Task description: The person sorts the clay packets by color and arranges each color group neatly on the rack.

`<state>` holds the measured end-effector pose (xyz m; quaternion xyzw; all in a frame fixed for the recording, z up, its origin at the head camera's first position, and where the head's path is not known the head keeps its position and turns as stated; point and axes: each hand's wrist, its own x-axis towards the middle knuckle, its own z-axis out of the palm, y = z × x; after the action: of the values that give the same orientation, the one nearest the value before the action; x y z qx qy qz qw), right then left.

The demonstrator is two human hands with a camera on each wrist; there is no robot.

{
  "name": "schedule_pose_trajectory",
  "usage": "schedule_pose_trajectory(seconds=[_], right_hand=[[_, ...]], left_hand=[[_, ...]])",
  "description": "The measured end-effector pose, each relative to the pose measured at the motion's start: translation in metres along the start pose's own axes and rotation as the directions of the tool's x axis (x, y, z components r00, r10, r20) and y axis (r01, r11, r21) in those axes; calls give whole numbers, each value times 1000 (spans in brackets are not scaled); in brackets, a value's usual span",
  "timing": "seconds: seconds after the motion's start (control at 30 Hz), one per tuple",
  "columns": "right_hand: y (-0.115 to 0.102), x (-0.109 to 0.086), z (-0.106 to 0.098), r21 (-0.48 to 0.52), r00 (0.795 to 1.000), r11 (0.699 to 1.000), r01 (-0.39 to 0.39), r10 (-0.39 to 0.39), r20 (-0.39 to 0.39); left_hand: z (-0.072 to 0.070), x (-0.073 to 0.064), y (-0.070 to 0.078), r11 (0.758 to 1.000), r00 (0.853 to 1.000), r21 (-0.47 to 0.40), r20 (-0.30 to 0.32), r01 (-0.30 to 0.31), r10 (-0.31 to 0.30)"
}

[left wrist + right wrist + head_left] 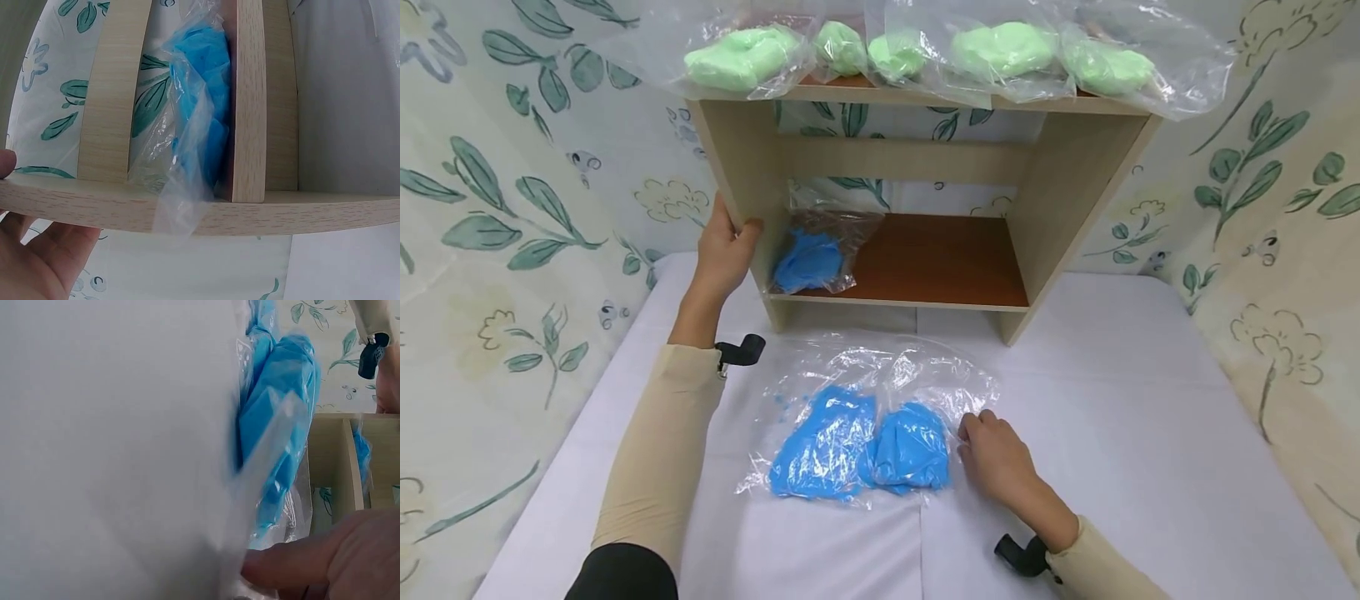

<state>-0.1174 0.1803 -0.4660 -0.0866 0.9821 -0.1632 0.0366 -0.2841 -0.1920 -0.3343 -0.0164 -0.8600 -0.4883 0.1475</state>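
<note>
My left hand [721, 254] grips the left side panel of a small wooden shelf [1082, 183], thumb on the inner face and fingers outside in the left wrist view. On the table, two clear plastic bags with soft blue contents, a left one [827, 442] and a right one [912, 446], lie side by side and overlap. With thumb and fingers my right hand [1000, 458] pinches the right edge of the right bag. Another bag of blue material [811, 260] rests at the left end of the shelf's lower board; its plastic overhangs the front edge in the left wrist view.
Several clear bags with pale green contents [1003, 48] lie along the shelf's top board, some plastic hanging over its front edge. A white cloth [1150, 433] covers the table. Leaf-patterned fabric [1262, 208] surrounds it at the back and sides.
</note>
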Motion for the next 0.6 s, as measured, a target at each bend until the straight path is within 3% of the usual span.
schedule_pose_trajectory(seconds=[0.23, 0.4, 0.5, 0.6], right_hand=[[1, 3, -4, 79, 1000, 997, 0, 1, -20], [-1, -1, -11, 118, 997, 991, -64, 58, 57], [0, -1, -13, 197, 991, 974, -113, 95, 97], [2, 1, -12, 341, 991, 933, -119, 90, 100]], left_hand=[[-1, 0, 1, 1000, 1000, -2, 6, 5, -5], [-1, -1, 1, 1000, 1000, -9, 8, 6, -6], [0, 0, 0, 1000, 1000, -5, 9, 3, -3], [0, 1, 0, 1000, 1000, 0, 11, 6, -6]])
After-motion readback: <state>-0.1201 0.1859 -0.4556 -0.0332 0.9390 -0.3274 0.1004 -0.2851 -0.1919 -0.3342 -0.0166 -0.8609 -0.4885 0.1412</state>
